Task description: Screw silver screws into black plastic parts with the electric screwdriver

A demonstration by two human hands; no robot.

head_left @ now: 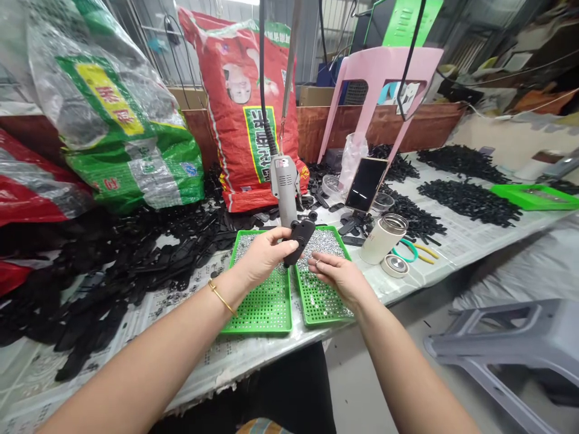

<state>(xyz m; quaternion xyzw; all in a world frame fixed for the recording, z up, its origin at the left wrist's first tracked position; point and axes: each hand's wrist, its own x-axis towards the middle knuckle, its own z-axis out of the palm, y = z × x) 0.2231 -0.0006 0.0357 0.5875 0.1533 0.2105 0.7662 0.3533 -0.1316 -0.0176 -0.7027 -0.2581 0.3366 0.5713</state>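
Between fingers and thumb of the left hand (pixel 265 250), firmly pinched by one side: a black part (pixel 300 240), tilted and held above the gap of two trays. Gripped by the edge, perhaps to leave its face free for the other hand. Taking this part as centre of the clock, at four o'clock the right hand (pixel 337 276), half open with fingers loosely bent, near the part; whether carrying something tiny, cannot tell.

Set close below, probably for short reaching: at seven o'clock the left tray (pixel 257 330), at five the right tray (pixel 321 321), both green, with small metal pieces (pixel 326 241). At twelve, suspended from a spring (pixel 281 140), likely to spare lifting, a grey electric driver (pixel 286 187); red mark on top, too small for reading.

Further, at two o'clock, a phone (pixel 367 182) propped upright, seemingly for viewing from the seat. At three, a white flask (pixel 380 241), uncapped. At nine, a dark heap (pixel 136 289) on the table (pixel 461 241).

At eleven, a red bag (pixel 235 114), printed upside down, with large Chinese characters, not surely readable. At ten, a green-and-silver bag (pixel 122 138) bearing red characters on a yellow label (pixel 108 99), also unclear.
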